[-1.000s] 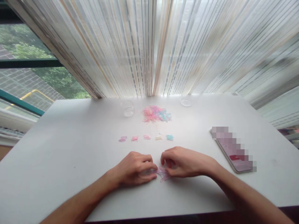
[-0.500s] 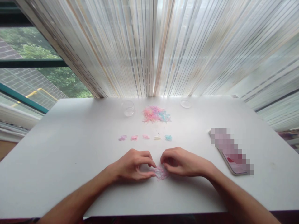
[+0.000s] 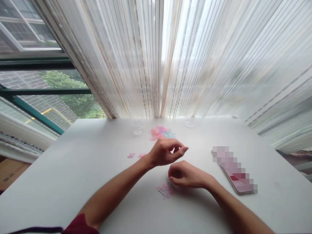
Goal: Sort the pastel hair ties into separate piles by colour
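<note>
Left hand (image 3: 163, 151) loosely pinched, right hand (image 3: 189, 175) curled beside pink strands (image 3: 165, 191), holds unclear

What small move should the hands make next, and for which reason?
Probably bring the right hand to the pinkish strands: they lie loose just beside it, while the left hand is farther from them.

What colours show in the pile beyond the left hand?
Mostly pink, with lilac and light blue in the pile; head view.
</note>
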`<state>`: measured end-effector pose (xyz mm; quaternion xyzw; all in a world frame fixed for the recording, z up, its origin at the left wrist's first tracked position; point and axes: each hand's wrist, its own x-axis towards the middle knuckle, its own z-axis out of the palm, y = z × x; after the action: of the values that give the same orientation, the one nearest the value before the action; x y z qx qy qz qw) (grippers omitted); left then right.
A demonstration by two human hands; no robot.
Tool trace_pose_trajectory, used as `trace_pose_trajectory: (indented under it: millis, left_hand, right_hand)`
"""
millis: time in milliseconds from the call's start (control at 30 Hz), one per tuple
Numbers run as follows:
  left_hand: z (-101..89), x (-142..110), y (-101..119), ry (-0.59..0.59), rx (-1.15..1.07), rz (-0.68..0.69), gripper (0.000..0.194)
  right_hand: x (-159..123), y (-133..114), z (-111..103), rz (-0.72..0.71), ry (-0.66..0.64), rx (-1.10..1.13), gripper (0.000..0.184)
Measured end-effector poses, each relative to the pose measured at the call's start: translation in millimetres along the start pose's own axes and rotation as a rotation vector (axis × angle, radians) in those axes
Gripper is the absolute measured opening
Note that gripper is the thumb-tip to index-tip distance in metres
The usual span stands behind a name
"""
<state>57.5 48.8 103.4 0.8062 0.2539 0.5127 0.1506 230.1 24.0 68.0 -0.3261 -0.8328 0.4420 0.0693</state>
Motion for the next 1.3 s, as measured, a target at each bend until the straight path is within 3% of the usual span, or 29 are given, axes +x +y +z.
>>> trace_pose_trajectory:
  millis: [67, 133, 267, 367, 600, 833, 1300]
  left_hand:
    - [-0.9, -18, -3, -0.005, 0.040, 0.066, 0.025]
    - [-8.5, -45, -4, -0.095, 0.059, 0.099, 0.023]
    - [-31.6, -95, 1, -0.248, 0.061, 0.038, 0.017]
    - [-44.2, -113, 6, -0.367, 0.085, -0.019, 0.010]
    - [-50.5, -117, 7, -0.566, 0.198, -0.059, 0.007]
    - [-49.0, -120, 4, -0.538, 0.199, -0.038, 0.004]
    - [-57.0, -117, 3, -0.603, 0.198, -0.096, 0.008]
  right_hand:
    - [-1, 2, -2, -0.006, 0.000, -0.014, 0.010]
    - [-2, 3, -5, -0.009, 0.006, -0.018, 0.011]
    - [-3, 3, -6, 0.010, -0.004, -0.002, 0.014]
    - [-2, 0, -3, -0.010, -0.011, -0.021, 0.015]
    - [-1, -3, 3, -0.051, -0.021, -0.094, 0.010]
    - [0, -2, 6, -0.109, -0.035, -0.184, 0.005]
    - [5, 4, 12, -0.204, 0.025, -0.198, 0.017]
